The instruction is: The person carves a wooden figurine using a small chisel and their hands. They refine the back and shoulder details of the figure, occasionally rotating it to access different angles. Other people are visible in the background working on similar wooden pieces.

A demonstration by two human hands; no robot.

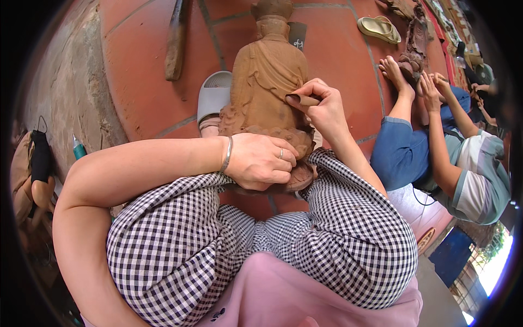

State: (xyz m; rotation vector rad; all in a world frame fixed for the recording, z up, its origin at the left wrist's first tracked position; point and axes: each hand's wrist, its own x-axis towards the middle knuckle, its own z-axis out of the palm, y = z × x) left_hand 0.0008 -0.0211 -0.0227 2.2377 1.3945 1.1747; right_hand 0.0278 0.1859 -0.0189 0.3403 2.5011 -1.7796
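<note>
A brown carved statue [267,76] of a robed figure lies between my legs, its head pointing away from me and its carved base [298,140] close to me. My left hand [259,161], with a ring and a bracelet, is curled over the base and grips it. In my right hand [327,109], a rolled piece of sandpaper [306,100], tan outside and dark inside, is pinched between thumb and fingers. Its dark end meets the right side of the statue's robed body. My left palm and the underside of the base are hidden.
A wooden mallet-like bar [175,52] lies on the red tiles at far left. A grey slipper [213,94] is beside the statue, and a beige sandal [379,29] lies farther right. At right sits another person [463,163] working on a dark carving [415,49].
</note>
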